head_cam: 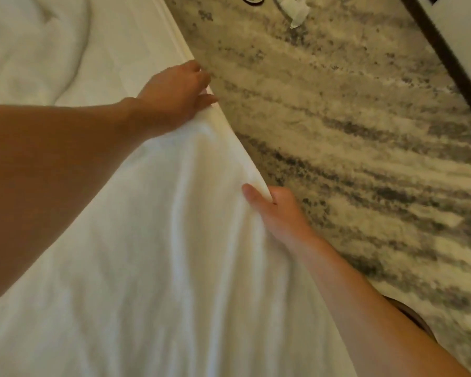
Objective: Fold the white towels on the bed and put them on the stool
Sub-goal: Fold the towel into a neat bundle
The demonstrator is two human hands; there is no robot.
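Note:
A large white towel (158,254) lies spread and wrinkled over the white bed (114,50), reaching the bed's right edge. My left hand (172,96) grips the towel's far corner at that edge, fingers curled over it. Closer to me, my right hand (272,210) pinches the same long edge between thumb and fingers. The towel hangs taut between the two hands. The stool is not in view.
A shaggy cream and grey rug (351,131) covers the floor right of the bed. A dark furniture edge (446,55) runs along the top right. Small white items (294,9) lie on the floor at the top. A rumpled duvet (25,44) fills the upper left.

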